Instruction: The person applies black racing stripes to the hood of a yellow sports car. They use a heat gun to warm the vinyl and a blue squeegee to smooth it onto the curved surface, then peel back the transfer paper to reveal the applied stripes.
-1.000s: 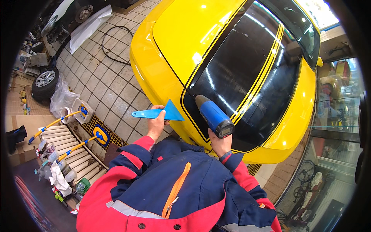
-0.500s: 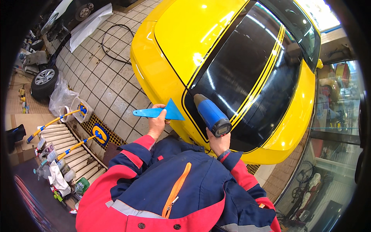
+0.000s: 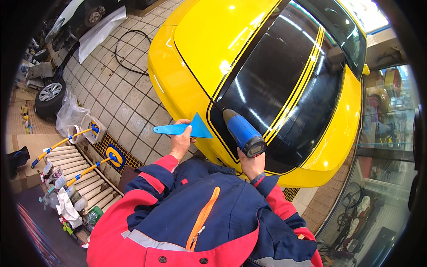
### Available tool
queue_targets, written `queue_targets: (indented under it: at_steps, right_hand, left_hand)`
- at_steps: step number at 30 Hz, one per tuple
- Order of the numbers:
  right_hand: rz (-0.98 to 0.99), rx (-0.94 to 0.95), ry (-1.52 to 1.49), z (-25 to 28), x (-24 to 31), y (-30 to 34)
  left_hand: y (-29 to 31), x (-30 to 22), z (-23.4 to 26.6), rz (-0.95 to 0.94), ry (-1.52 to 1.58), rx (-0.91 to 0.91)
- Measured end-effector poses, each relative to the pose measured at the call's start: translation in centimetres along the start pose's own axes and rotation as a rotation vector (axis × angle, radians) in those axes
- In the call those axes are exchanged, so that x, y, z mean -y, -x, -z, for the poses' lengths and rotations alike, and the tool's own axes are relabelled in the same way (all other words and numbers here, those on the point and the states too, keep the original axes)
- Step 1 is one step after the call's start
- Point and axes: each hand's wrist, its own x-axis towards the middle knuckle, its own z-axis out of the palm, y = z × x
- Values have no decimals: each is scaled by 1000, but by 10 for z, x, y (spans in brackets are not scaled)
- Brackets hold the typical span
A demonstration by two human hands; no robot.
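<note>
My left hand (image 3: 181, 141) is closed round a flat blue plastic squeegee (image 3: 195, 129), its wide triangular blade turned to the right, near the car's yellow edge. In my right hand (image 3: 251, 164) is a blue and black heat gun (image 3: 244, 132). Its dark nozzle points away from me over the black hood panel; whether it touches the panel I cannot tell. The yellow car (image 3: 200, 31) stands in front of me, with a black section (image 3: 275, 66) crossed by yellow stripes. The heat gun's grip is mostly hidden by my right hand.
At left, a slatted bench or radiator (image 3: 66, 162) stands by several bottles and two yellow-and-blue poles (image 3: 89, 171). A car wheel (image 3: 50, 92) and plastic sheet (image 3: 69, 109) lie farther off. A black hose (image 3: 118, 53) curls on the tiled floor. Glass panels (image 3: 382, 169) line the right side.
The car and surroundings have shifted slightly left in the view. Both hands keep their hold on the squeegee and heat gun, in nearly the same place.
</note>
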Motion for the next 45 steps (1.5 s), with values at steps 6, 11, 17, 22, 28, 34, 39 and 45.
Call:
queue_targets:
  at_steps: [6,11,17,22,28,34,39,45]
  right_hand:
    - [-48,-63,-226,15,-22,24]
    - [-173,-115,-362,30,-64,51]
    - [-279,-168,-355,47,-89,80]
    - [-248,-131,-366,59,-87,88]
    - [-141,-183,-327,64,-74,88]
    - [-65,-157,-346,60,-72,84]
    - [-84,-139,-358,55,-76,90]
    - [-227,-111,-363,61,-83,105]
  left_hand:
    - [-4,-9,-29,-91,94,70]
    - [-21,-16,-85,-184,134,208]
    - [-33,-7,-117,-92,174,138]
    - [-30,12,-102,-57,176,20]
    - [-7,41,-60,-34,60,-174]
    - [6,40,-51,-49,211,-143]
    - [-11,18,-84,-158,219,18]
    - [-25,36,-70,-78,71,-21]
